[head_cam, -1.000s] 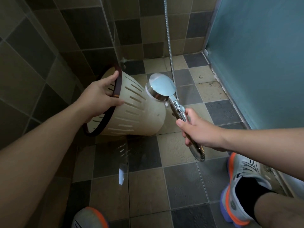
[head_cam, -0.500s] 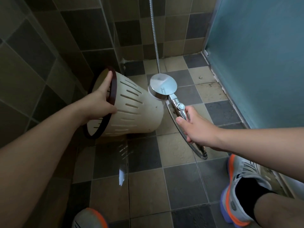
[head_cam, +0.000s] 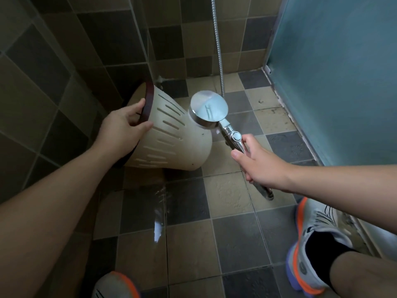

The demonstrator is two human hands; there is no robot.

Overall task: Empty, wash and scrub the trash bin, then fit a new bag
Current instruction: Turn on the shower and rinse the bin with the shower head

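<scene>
A cream slotted trash bin (head_cam: 171, 138) with a dark brown rim is tipped on its side above the tiled floor, its mouth facing left toward the wall. My left hand (head_cam: 124, 130) grips the rim, thumb on the outer wall. My right hand (head_cam: 257, 162) holds the chrome handle of a shower head (head_cam: 209, 109), whose round face sits just above the bin's closed bottom end. The bin's inside is hidden.
A metal hose (head_cam: 218, 44) hangs from above down to the floor behind the shower head. A teal glass partition (head_cam: 339, 78) closes the right side. Tiled walls stand left and behind. Wet floor tiles (head_cam: 159, 211) lie below the bin. My shoes (head_cam: 315, 241) stand at the bottom.
The bin has turned a little, its bottom end lower and further right. The shower head has stayed close above the bin's bottom end. The hose has swung slightly.
</scene>
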